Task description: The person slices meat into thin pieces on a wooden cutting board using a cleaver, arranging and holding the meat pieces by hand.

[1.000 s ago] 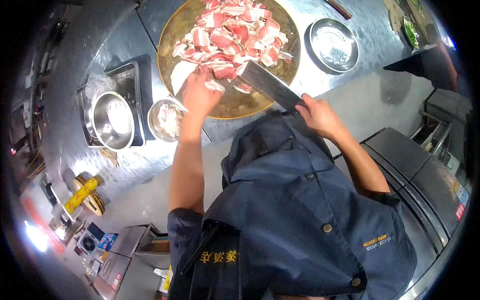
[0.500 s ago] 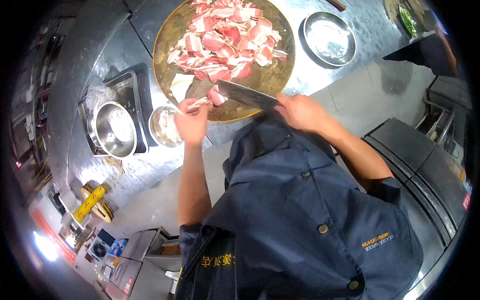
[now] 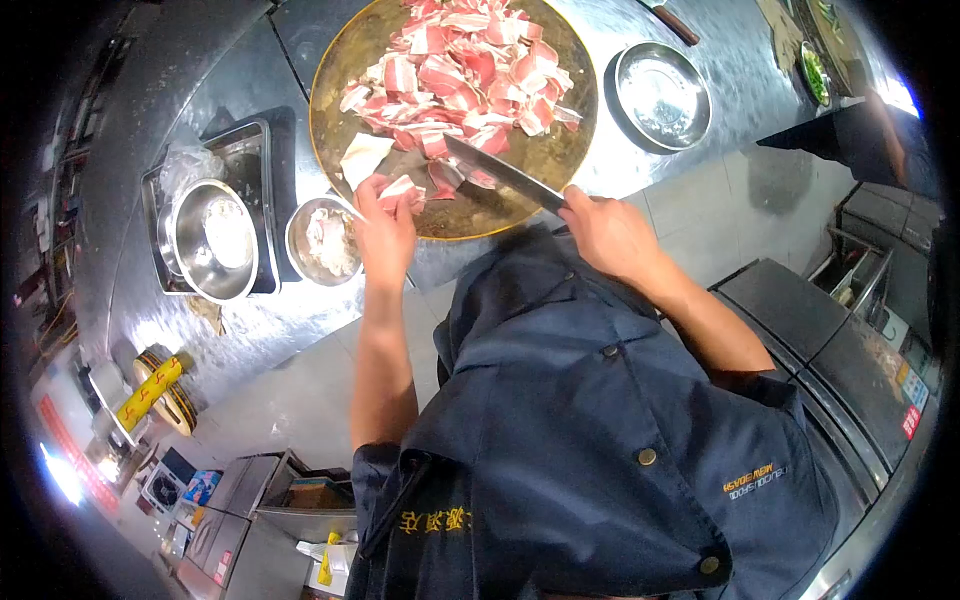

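Observation:
Sliced red-and-white meat [image 3: 465, 75] lies heaped on a round cutting board [image 3: 565, 95]. My right hand [image 3: 610, 232] is closed round the handle of a cleaver [image 3: 510, 178], whose blade reaches left over the board to the heap's lower edge. My left hand [image 3: 385, 225], at the board's lower left edge, pinches a small piece of meat [image 3: 402, 192]. Just above it a pale flat piece [image 3: 365, 158] rests on the board. A few loose slices [image 3: 445, 180] lie beside the blade. Left of my left hand stands a small bowl with pale scraps [image 3: 330, 240].
A round metal dish [image 3: 662, 97] stands right of the board, below a wooden-handled tool [image 3: 675, 25]. On the left, a metal bowl [image 3: 215, 240] sits at a black tray [image 3: 262, 150] with a plastic bag [image 3: 193, 170]. Another person's arm [image 3: 885, 135] shows at far right.
My left hand has moved down and left from the pale piece and now pinches a small piece. The cleaver has shifted left, its blade now seen more edge-on.

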Tool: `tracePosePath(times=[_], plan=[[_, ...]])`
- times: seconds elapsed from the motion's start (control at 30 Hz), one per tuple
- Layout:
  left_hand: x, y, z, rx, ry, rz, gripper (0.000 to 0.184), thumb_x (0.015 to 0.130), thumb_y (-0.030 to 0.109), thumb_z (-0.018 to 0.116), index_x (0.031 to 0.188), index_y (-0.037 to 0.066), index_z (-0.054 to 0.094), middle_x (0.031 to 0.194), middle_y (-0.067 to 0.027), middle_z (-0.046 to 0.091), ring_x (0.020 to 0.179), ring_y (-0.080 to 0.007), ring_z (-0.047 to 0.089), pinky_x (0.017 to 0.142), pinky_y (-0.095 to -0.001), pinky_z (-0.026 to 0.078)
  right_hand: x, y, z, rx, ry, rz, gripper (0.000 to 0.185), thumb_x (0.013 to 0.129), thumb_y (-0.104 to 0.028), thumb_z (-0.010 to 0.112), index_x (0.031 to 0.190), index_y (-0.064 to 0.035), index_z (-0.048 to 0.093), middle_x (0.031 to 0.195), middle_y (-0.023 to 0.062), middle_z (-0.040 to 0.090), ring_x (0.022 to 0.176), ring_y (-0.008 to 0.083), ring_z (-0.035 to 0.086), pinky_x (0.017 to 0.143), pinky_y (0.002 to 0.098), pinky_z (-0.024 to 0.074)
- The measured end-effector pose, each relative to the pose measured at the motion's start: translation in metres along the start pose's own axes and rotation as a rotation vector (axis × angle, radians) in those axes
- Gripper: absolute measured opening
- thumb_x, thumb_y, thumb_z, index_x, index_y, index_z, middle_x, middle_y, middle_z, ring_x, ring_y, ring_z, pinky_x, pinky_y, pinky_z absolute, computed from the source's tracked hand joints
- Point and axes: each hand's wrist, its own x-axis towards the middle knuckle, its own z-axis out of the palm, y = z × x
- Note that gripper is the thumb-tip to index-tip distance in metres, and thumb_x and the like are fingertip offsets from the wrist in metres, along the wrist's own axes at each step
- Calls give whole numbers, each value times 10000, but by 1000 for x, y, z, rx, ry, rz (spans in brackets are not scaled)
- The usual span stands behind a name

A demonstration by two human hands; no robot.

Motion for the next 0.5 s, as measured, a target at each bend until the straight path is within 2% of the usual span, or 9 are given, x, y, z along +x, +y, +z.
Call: tracePosePath(times=[0.13, 0.2, 0.33, 0.43, 0.5], plan=[[-6, 2, -10, -105, -103, -14, 334, 885, 91, 810, 1175, 20, 662, 1220, -202, 623, 1117, -388, 641, 936, -515, 517, 6, -18, -13, 99, -25, -72, 211, 1032, -230, 631, 1073, -35, 564, 747, 262, 690, 757, 501, 691, 670, 601, 528], [-7, 4, -14, 291, -15, 204, 310, 863, 113, 828, 1133, 50, 688, 1174, -164, 646, 1110, -389, 631, 926, -511, 514, 9, -23, -10, 101, -38, -76, 209, 1029, -226, 638, 1063, -35, 561, 743, 260, 687, 756, 498, 692, 670, 598, 529], [-10, 1, -21, 337, -129, 131, 258, 852, 132, 839, 1066, 68, 710, 1137, -123, 673, 1083, -386, 626, 905, -504, 516, 9, -20, 0, 141, -54, -60, 188, 1033, -202, 647, 1055, -34, 566, 799, 274, 695, 778, 508, 677, 693, 595, 516], [-17, -6, -26, 287, -180, 149, 222, 857, 135, 834, 1021, 59, 705, 1224, -113, 702, 1136, -407, 633, 956, -515, 513, 6, -16, 8, 149, -15, -99, 206, 1029, -233, 639, 1063, -46, 560, 739, 249, 689, 749, 489, 695, 675, 602, 533], [-20, -12, -35, 32, -369, -5, 218, 858, 81, 839, 959, 25, 654, 1458, -207, 640, 1361, -387, 591, 1072, -443, 488, 6, -20, 5, 134, -44, -94, 201, 1030, -227, 642, 1068, -45, 564, 759, 254, 692, 756, 492, 691, 678, 595, 528]])
